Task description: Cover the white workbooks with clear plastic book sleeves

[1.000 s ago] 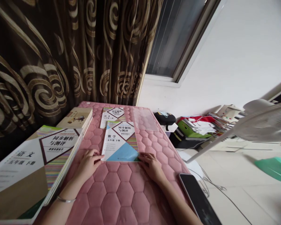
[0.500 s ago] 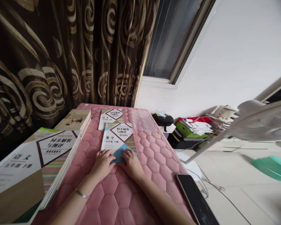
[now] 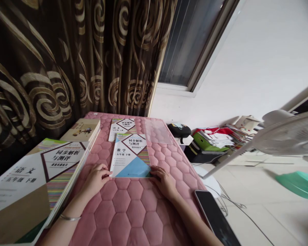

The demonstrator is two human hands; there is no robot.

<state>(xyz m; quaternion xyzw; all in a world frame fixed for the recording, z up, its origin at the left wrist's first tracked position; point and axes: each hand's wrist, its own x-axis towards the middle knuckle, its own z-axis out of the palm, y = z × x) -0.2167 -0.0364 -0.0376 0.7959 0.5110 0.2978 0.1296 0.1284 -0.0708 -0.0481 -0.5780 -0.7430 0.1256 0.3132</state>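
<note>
Math workbook (image 3: 130, 160) lies flat on the pink quilted mat (image 3: 136, 212), partly covering a second workbook (image 3: 122, 128), with the left hand (image 3: 96, 180) and right hand (image 3: 164, 182) at its bottom corners, fingers open and resting against its lower edge, gripping nothing.
</note>
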